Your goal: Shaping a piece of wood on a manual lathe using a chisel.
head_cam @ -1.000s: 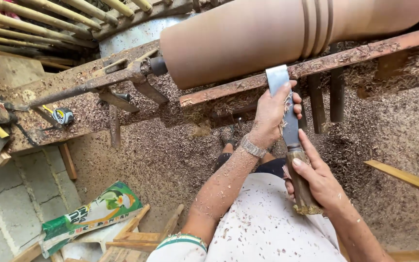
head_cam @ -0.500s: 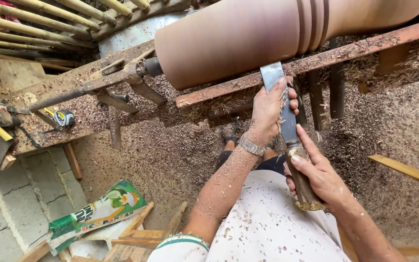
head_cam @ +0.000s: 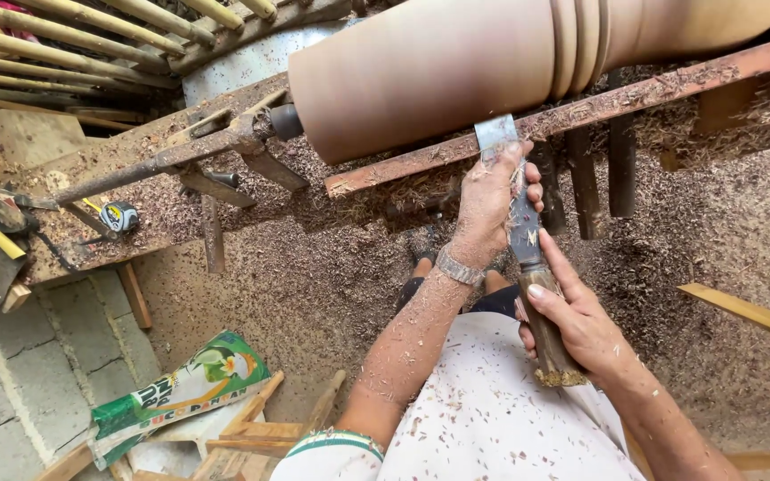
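Observation:
A thick wooden cylinder [head_cam: 456,67] with turned grooves lies across a lathe at the top of the head view. A broad flat chisel [head_cam: 497,135] rests on the rusty tool rest bar [head_cam: 634,98], its blade tip against the cylinder's underside. My left hand [head_cam: 489,198], with a metal watch at the wrist, is wrapped over the blade just behind the bar. My right hand [head_cam: 581,325] grips the chisel's worn wooden handle [head_cam: 552,352] lower down, near my white shirt. Both forearms are dusted with shavings.
Wood shavings [head_cam: 314,276] cover the lathe bed and the floor. A tape measure [head_cam: 119,216] lies on the bench at left. A green printed bag [head_cam: 180,392] sits on wooden scraps below. Bamboo poles [head_cam: 73,27] are stacked at top left. A plank [head_cam: 746,312] juts in from the right.
The chisel and both hands have shifted slightly left along the tool rest bar. The grip on the blade and handle is the same.

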